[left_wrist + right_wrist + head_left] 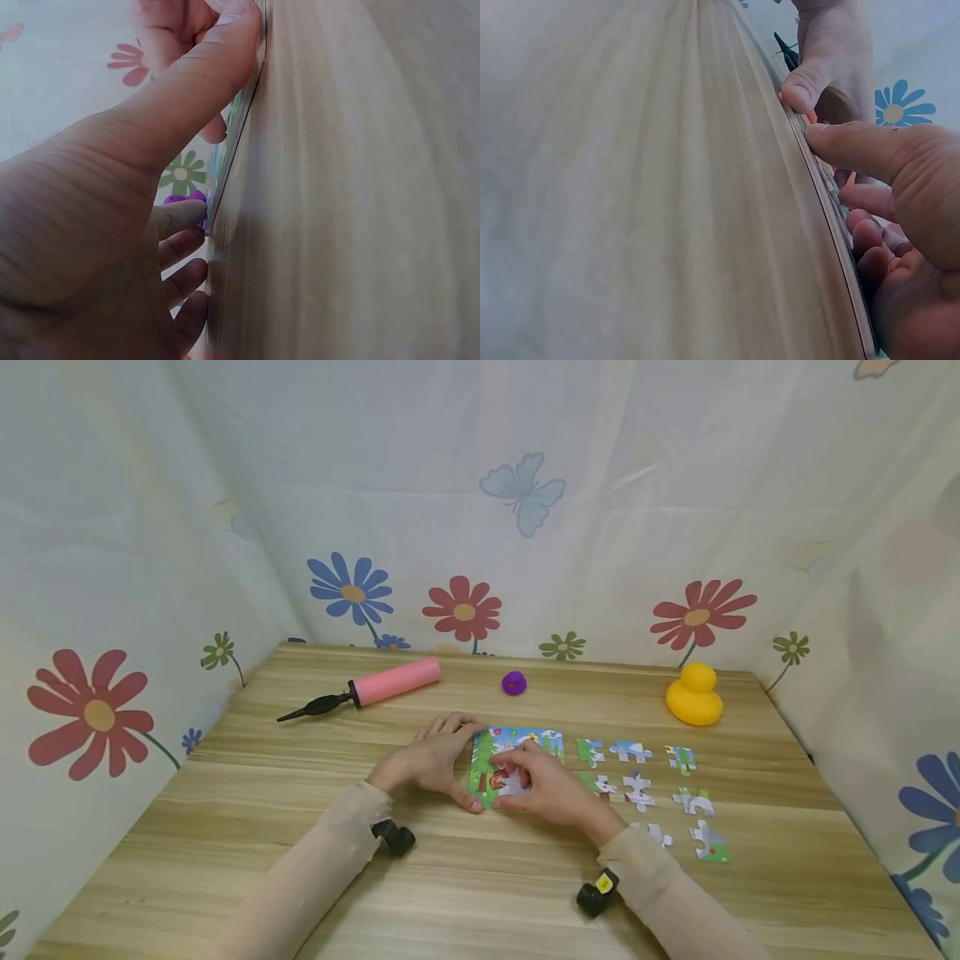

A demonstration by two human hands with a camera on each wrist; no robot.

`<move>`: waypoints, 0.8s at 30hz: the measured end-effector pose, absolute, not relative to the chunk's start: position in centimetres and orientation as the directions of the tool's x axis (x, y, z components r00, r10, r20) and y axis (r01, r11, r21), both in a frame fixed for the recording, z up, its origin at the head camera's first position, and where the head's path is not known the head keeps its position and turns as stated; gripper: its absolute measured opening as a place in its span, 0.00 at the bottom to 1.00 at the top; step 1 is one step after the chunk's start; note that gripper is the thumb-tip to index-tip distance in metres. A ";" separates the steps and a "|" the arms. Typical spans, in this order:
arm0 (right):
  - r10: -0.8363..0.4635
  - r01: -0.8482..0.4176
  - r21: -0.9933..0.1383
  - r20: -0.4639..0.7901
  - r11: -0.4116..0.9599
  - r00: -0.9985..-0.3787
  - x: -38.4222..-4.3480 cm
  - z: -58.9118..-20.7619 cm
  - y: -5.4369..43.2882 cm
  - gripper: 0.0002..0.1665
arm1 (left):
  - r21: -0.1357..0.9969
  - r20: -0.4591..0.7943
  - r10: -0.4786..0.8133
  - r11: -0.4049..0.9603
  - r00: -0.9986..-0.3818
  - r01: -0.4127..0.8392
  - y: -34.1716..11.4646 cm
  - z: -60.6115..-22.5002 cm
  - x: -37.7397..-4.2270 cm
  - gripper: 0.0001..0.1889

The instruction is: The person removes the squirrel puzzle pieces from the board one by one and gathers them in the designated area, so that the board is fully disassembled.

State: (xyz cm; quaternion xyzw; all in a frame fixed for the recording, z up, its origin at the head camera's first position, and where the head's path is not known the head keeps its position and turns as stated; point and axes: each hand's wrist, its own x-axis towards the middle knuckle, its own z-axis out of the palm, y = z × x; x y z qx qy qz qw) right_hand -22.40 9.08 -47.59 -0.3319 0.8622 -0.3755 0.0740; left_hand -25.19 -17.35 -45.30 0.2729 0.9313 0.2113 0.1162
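Observation:
A small jigsaw puzzle board (pixel 483 745) with a green and blue picture lies flat on the wooden table. My left hand (pixel 437 758) rests along its left side, fingers at the far corner and thumb at the near corner. In the left wrist view, the left hand's thumb (pixel 202 90) lies along the board's edge. My right hand (pixel 551 789) is over the board's right half, with thumb and index finger touching it, spread apart. Whether they pinch a piece cannot be told. Loose puzzle pieces, such as a corner piece (pixel 712 845), lie right of the board.
Behind the board sits a small purple toy (pixel 513 683). A pink hand pump (pixel 397 682) with a black nozzle lies at the back left. At the back right is a yellow rubber duck (pixel 694 697). A flowered curtain (pixel 600 568) hangs round the table (pixel 450 893).

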 end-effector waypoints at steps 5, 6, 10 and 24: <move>-0.625 -0.506 -0.696 0.105 0.510 -0.774 -22.3 -47.5 9.0 0.33 | 0.451 -0.105 0.557 0.764 -0.824 0.460 -17.3 -45.3 -25.3 0.71; -0.624 -0.505 -0.697 0.104 0.509 -0.774 -22.3 -47.5 9.0 0.33 | 0.450 -0.106 0.557 0.766 -0.824 0.459 -17.3 -45.3 -25.3 0.71; -0.621 -0.492 -0.713 0.100 0.500 -0.777 -22.2 -47.3 9.0 0.32 | 0.448 -0.110 0.554 0.768 -0.825 0.456 -17.2 -45.3 -25.3 0.71; -0.627 -0.492 -0.723 0.104 0.486 -0.772 -22.3 -47.4 8.9 0.33 | 0.448 -0.111 0.556 0.768 -0.824 0.458 -17.3 -45.2 -25.3 0.72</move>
